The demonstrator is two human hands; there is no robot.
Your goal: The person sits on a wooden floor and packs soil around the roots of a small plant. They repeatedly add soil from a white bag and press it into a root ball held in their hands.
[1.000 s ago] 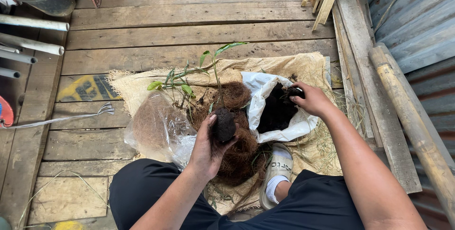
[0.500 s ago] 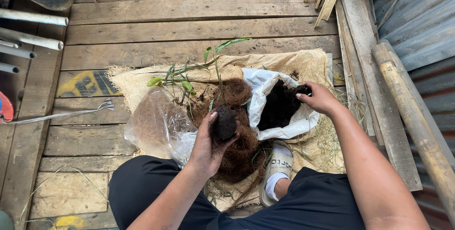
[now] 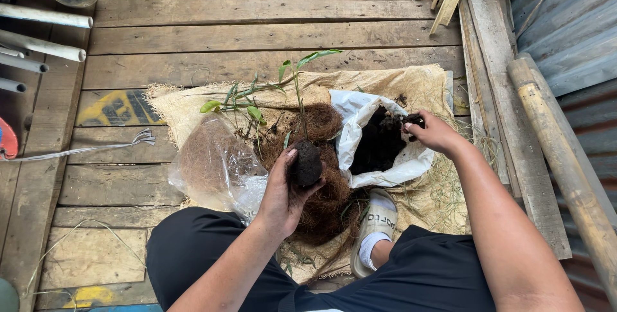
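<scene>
My left hand (image 3: 283, 193) cups a dark ball of soil (image 3: 307, 164) with a thin green seedling (image 3: 297, 87) rising from it, held over a heap of brown coconut fibre (image 3: 324, 190). My right hand (image 3: 434, 133) pinches a clump of dark soil (image 3: 413, 120) at the rim of an open white plastic bag (image 3: 360, 119) filled with black soil (image 3: 379, 145). Both hands work above a burlap sack (image 3: 392, 84) spread on the wooden floor.
A clear plastic bag of fibre (image 3: 215, 164) lies to the left, with loose seedlings (image 3: 234, 100) behind it. White pipes (image 3: 45, 29) lie at far left, a bamboo pole (image 3: 559, 158) and corrugated metal wall (image 3: 565, 23) at right. My sandalled foot (image 3: 376, 225) rests on the sack.
My right hand has lifted out of the white bag with a pinch of soil. The left hand keeps the soil ball in nearly the same place.
</scene>
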